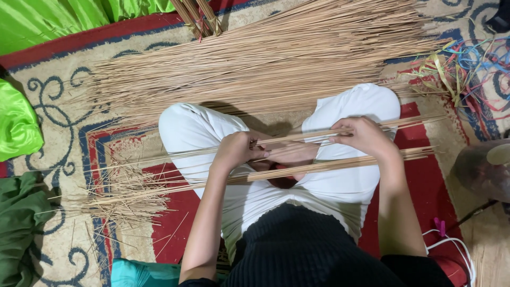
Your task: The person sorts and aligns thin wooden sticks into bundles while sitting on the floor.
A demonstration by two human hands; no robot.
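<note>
We look down on a patterned red, cream and blue carpet (435,175) covering the floor. A broad heap of thin tan sticks (255,64) spreads along its far edge, with tangled coloured ribbon strips (467,69) at the far right corner. Green cloth (18,125) sits along the left edge, above short stick trimmings (125,199). A white cord (459,252) curls near the right corner.
</note>
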